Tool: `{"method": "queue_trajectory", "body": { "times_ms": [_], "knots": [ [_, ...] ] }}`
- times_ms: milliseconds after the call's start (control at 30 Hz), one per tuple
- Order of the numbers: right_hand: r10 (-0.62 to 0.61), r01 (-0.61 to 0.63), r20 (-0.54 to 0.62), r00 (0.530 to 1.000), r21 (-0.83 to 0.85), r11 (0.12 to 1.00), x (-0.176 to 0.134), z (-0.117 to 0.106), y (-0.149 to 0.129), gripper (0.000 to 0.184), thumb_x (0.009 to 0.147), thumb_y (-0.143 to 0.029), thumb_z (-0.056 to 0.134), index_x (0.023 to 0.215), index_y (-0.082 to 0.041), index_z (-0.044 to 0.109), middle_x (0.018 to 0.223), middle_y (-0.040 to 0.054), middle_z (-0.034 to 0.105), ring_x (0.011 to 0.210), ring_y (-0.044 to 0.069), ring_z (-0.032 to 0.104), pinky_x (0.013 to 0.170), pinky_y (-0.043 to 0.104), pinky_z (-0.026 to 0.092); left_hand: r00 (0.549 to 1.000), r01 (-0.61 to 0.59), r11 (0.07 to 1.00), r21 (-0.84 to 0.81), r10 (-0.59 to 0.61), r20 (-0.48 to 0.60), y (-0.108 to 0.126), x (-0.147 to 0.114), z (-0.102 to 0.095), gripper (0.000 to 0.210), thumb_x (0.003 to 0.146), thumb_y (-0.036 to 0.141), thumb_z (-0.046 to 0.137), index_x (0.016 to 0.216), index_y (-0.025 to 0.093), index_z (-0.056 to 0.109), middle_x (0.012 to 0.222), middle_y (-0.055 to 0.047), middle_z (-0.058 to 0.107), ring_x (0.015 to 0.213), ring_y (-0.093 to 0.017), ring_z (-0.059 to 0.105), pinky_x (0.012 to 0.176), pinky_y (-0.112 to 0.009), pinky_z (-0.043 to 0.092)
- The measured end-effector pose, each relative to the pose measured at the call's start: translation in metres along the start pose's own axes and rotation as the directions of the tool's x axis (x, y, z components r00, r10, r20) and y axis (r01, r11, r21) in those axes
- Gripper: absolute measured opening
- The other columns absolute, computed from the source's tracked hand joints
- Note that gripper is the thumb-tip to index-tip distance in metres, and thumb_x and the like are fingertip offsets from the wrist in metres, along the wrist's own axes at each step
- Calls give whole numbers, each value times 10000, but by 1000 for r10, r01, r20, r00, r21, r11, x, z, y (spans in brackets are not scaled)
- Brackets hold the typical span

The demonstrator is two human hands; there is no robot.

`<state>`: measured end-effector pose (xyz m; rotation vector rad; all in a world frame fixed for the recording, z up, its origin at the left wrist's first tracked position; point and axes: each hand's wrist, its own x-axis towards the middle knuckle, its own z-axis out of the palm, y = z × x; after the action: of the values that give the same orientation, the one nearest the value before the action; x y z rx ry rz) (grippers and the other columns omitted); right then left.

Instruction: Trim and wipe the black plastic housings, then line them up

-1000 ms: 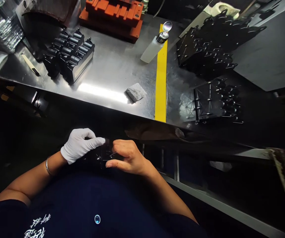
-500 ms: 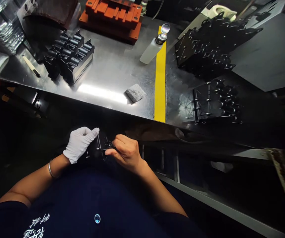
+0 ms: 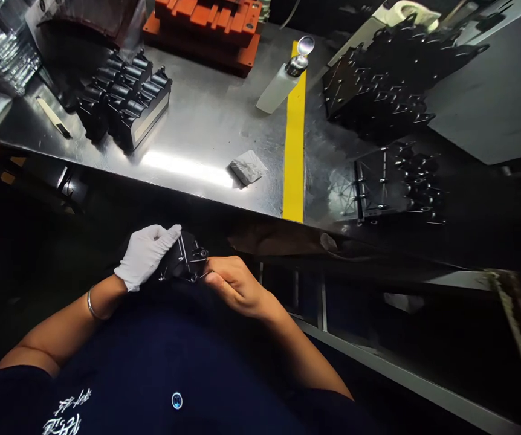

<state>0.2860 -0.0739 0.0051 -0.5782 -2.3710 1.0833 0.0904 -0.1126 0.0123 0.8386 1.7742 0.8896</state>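
My left hand (image 3: 145, 257), in a white glove, pinches a black molded part (image 3: 187, 257) between thumb and fingers. That part has raised ribs and small round bosses, and it is held in front of my body, below the bench edge. My bare right hand (image 3: 236, 284) is closed at the part's right side, thumb against the curled fingers. A thin, dark sliver shows by the thumb tip, next to the part's lower corner; whether it is a tool or a bit of the part I cannot make out.
On the metal bench (image 3: 215, 121) lie a grey wrapped block (image 3: 248, 168), a pump bottle (image 3: 283, 81), a cutter knife (image 3: 53, 118) and stacked black parts (image 3: 127, 99). An orange fixture (image 3: 206, 30) stands behind. More black parts (image 3: 378, 90) sit right of the yellow tape (image 3: 294, 151).
The black part has turned so that more of its ribbed face shows. My right hand has moved slightly right and down, from the part's side towards its lower corner.
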Motion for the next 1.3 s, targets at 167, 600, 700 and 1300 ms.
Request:
{"method": "queue_trajectory", "body": {
  "times_ms": [167, 600, 700, 1300],
  "knots": [
    [-22, -113, -426, 905, -290, 950, 1, 8, 2, 295, 968, -232, 424, 712, -174, 558, 557, -5, 509, 518, 99, 458, 522, 234, 366, 986, 56, 998, 37, -61, 154, 4, 5, -4, 531, 804, 671, 480, 578, 191, 458, 552, 26, 476, 514, -99, 423, 463, -218, 350],
    [-73, -173, -452, 889, -479, 861, 1, 20, 4, 265, 927, -198, 508, 673, -166, 575, 532, -7, 531, 501, 94, 442, 521, 249, 347, 987, 81, 994, 79, -91, 132, 3, 5, -2, 534, 824, 663, 454, 584, 188, 492, 580, 10, 503, 541, -112, 447, 494, -236, 379],
    [-15, -172, -454, 891, -367, 914, 1, 23, 4, 276, 931, -199, 494, 670, -162, 574, 536, -8, 527, 493, 87, 452, 513, 238, 357, 987, 79, 993, 92, -90, 130, 2, 5, -2, 535, 827, 660, 453, 579, 188, 489, 573, 16, 486, 539, -109, 432, 499, -235, 375],
    [142, -144, -232, 962, 9, 990, -4, 6, -8, 365, 952, -236, 441, 600, -173, 510, 515, -31, 484, 458, 65, 436, 466, 195, 351, 999, -14, 999, -36, 13, -37, 3, -3, 0, 440, 759, 581, 607, 597, 180, 526, 568, 41, 473, 531, -87, 413, 486, -209, 352]
  ]
}}
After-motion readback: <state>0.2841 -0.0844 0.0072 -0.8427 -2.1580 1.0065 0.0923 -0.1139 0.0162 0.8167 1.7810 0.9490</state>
